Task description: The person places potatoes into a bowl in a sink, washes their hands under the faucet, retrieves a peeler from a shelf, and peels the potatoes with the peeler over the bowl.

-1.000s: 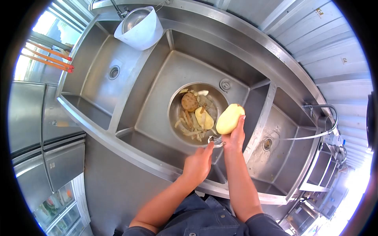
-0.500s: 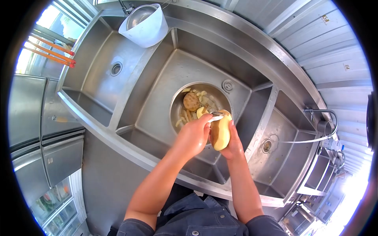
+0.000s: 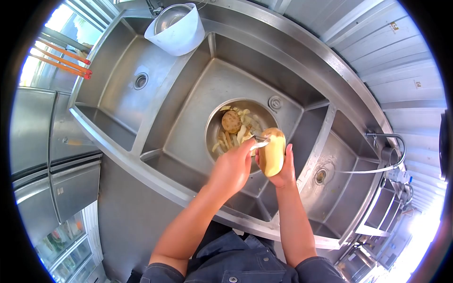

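My left hand is closed around a peeler with a pale handle and a metal head. The peeler's head is against the side of a large potato, which my right hand grips from below and the right. Most of the potato's visible surface is peeled and yellow, with brown skin left at its top end. Beneath my hands, a round metal bowl holds pale peelings and a brown, unpeeled potato. My hands hide the bowl's near side.
The bowl stands in the middle basin of a steel sink. A white tub with a metal bowl inside sits at the back left. To the right, a curved tap reaches over another basin. Orange-red handles jut in at the left.
The potato has turned in my right hand, so more peeled yellow surface faces up. The peeler has shifted slightly along its left side, and both hands have moved a little.
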Available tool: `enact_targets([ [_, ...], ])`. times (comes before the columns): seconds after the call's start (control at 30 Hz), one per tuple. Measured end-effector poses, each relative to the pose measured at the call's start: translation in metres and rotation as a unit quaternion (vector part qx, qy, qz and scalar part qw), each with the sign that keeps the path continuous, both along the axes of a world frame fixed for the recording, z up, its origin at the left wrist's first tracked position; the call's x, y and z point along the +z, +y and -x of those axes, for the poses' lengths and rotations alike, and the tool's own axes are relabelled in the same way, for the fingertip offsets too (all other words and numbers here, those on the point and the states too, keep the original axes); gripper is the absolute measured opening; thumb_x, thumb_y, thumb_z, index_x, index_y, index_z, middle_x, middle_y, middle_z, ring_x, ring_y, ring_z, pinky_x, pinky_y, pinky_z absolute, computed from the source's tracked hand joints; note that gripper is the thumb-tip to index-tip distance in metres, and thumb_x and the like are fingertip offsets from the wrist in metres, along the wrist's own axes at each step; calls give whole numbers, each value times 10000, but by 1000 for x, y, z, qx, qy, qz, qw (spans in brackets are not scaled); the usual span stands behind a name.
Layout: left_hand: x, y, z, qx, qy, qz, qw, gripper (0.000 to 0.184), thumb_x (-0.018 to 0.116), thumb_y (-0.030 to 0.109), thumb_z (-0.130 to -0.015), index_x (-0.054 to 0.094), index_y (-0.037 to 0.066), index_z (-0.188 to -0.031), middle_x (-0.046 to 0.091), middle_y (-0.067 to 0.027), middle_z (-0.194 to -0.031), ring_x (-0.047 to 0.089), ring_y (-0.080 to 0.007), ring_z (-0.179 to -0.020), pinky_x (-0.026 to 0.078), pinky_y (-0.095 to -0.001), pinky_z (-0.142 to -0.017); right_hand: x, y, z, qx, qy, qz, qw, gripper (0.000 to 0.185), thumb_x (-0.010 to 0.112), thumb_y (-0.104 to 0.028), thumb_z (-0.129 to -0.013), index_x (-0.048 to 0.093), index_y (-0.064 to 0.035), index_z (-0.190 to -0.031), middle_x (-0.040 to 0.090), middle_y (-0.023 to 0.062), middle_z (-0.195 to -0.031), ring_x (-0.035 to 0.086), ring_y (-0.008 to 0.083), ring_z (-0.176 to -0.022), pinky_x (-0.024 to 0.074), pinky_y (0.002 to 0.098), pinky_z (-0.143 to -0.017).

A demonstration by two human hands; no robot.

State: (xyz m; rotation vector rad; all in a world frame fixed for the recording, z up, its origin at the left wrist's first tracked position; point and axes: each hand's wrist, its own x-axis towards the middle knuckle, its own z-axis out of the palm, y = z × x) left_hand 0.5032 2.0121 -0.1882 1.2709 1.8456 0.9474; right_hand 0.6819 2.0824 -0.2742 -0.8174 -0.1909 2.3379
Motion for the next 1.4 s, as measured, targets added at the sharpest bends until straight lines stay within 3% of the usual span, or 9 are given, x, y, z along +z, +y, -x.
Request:
enact_targets([
  [0.3, -3, -68, -50, -76, -7, 92, 993, 393, 618, 40, -923, 584, 61, -1314, 685, -234, -963, 676, -440, -889, 560, -487, -763, -11, 13, 8, -80, -18, 3, 997, 723, 576, -601, -967, 489, -61, -1439, 595, 162, -1358, 612, 303, -1162, 494, 434, -1049],
  [0.43, -2, -33, -19, 31, 14, -22, 999, 348, 601, 26, -940, 605, 67, -1285, 691, -242, -981, 679, -438, -897, 559, -477, -758, -4, 19, -1, -14, 30, -58, 998, 788, 566, -632, -955, 448, -54, -1477, 543, 188, -1427, 568, 317, -1264, 459, 457, -1087],
  [0.6, -5, 9, -8, 2, 14, 25, 1000, 342, 565, 12, -954, 601, 68, -1290, 690, -240, -978, 673, -441, -881, 552, -478, -753, 9, 1, 6, -10, -24, -36, 999, 596, 551, -435, -1019, 453, -51, -1464, 569, 154, -1413, 574, 333, -1266, 469, 479, -1077],
  [0.77, -9, -63, -48, -81, -15, 83, 993, 356, 580, 0, -939, 612, 51, -1290, 696, -246, -1007, 682, -441, -891, 555, -485, -752, -2, 22, -4, -92, -27, 7, 995, 574, 633, -431, -984, 507, -45, -1390, 625, 135, -1295, 617, 319, -1169, 507, 490, -1057],
  [0.87, -20, -72, -36, -9, 3, 44, 999, 297, 588, 12, -955, 639, 28, -1247, 705, -244, -1050, 705, -414, -929, 564, -435, -789, 2, 34, -24, -121, -3, 7, 993, 602, 698, -420, -939, 509, -72, -1392, 618, 147, -1302, 605, 361, -1183, 507, 519, -1054],
  [1.03, -5, -48, -14, -9, 17, 56, 998, 283, 568, 47, -989, 625, 34, -1265, 705, -247, -1070, 697, -421, -975, 545, -395, -849, 19, 39, -119, -222, 46, -16, 974, 699, 681, -595, -870, 574, -102, -1353, 628, 154, -1289, 565, 351, -1247, 423, 572, -1113],
  [1.17, -4, -44, -24, -8, 22, 169, 985, 288, 552, 61, -999, 619, 48, -1278, 704, -255, -1053, 690, -424, -960, 533, -383, -849, 3, 43, -248, -336, -24, -34, 941, 638, 679, -579, -871, 597, -135, -1321, 644, 122, -1263, 588, 307, -1210, 427, 542, -1090],
  [1.33, -11, -37, -53, 1, 24, 205, 979, 268, 539, 77, -1014, 621, 43, -1267, 632, -139, -807, 520, -196, -659, 461, -319, -650, -42, 88, -399, -415, -122, -45, 901, 522, 657, -549, -866, 613, -192, -1244, 658, 71, -1168, 614, 272, -1129, 449, 511, -1014],
  [1.4, -17, -37, -63, -4, 34, 211, 977, 267, 537, 82, -1016, 623, 44, -1266, 630, -137, -801, 522, -195, -657, 462, -323, -648, -46, 107, -430, -421, -149, -54, 893, 479, 629, -588, -872, 620, -236, -1195, 664, 33, -1141, 626, 249, -1091, 437, 518, -980],
])
